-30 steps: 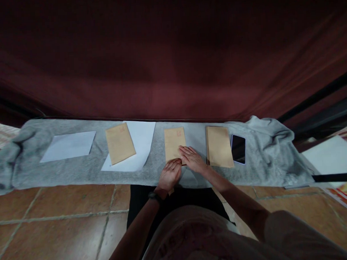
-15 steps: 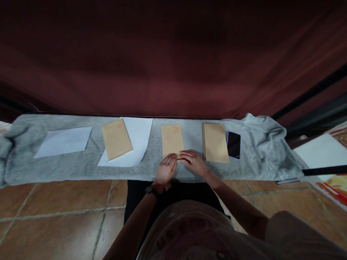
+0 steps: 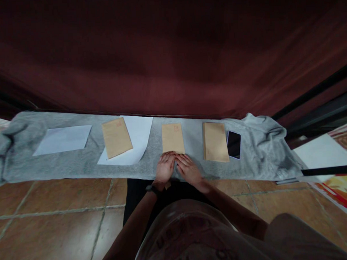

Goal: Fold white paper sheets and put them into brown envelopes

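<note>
A brown paper envelope (image 3: 173, 137) with small red print at its top right lies straight in front of me on the grey cloth. Across its near end rests my left hand (image 3: 164, 167), fingers stretched and lying flat. Beside it my right hand (image 3: 189, 168) lies flat too, its fingertips meeting those of the left. The near edge of the envelope is hidden beneath both hands. A stack of similar brown envelopes (image 3: 215, 142) sits to the right of my right hand.
Left of me another brown envelope (image 3: 116, 137) lies on a curled white sheet (image 3: 140, 133). Farther left is a second white sheet (image 3: 63, 139). A phone (image 3: 234, 144) lies right of the stack. The grey cloth (image 3: 258, 157) is bunched at both ends, with a dark red curtain (image 3: 171, 68) behind.
My right hand has slid left, closing the gap to my left hand at the envelope's near end. The envelope stays about where it was.
</note>
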Available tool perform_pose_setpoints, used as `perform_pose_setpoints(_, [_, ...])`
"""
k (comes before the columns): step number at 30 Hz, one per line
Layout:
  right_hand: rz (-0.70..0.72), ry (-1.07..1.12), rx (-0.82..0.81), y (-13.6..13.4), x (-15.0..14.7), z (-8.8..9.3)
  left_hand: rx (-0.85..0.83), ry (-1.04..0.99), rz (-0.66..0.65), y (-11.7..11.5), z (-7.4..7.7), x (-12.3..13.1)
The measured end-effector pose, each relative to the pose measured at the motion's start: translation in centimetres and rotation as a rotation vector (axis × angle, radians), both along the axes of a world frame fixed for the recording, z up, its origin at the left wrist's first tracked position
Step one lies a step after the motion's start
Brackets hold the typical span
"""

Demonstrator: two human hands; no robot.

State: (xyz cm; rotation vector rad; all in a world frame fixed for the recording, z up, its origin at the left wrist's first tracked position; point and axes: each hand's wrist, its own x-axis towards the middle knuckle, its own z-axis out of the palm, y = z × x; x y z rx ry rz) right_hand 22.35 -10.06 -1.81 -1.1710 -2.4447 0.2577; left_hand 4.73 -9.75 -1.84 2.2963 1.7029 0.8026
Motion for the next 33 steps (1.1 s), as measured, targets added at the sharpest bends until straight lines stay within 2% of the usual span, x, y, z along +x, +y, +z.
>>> perform_pose_setpoints(5, [-0.095,-0.082,0.005,-2.2,-0.7,-0.3,0.005,0.023,0.032,0.0,0.1,0.0])
perform_pose_setpoints(14, [-0.122,-0.106,0.034,-2.1,2.0,-0.2,-0.042,0.073,0.095,-1.6,0.0,-0.6])
perform_pose_setpoints(16, [-0.122,-0.107,0.036,-2.1,2.1,-0.4,-0.046,0.087,0.084,-2.1,0.2,0.0])
perform_pose_setpoints(20, [-0.121,-0.120,0.027,-2.1,2.0,-0.8,-0.084,0.128,-0.053,-2.9,0.9,2.5])
perform_pose_setpoints(24, [-0.123,-0.153,0.014,-2.2,2.1,-0.9,-0.113,0.201,-0.062,-3.6,1.5,3.9])
perform_pose_setpoints(28, [-0.125,-0.142,0.023,-2.2,2.2,-0.8,-0.111,0.257,-0.038,-4.0,1.5,2.8])
perform_pose_setpoints(33, [-0.160,-0.093,0.058,-2.2,2.0,-0.7,-0.103,0.271,0.072,-4.4,1.0,1.2])
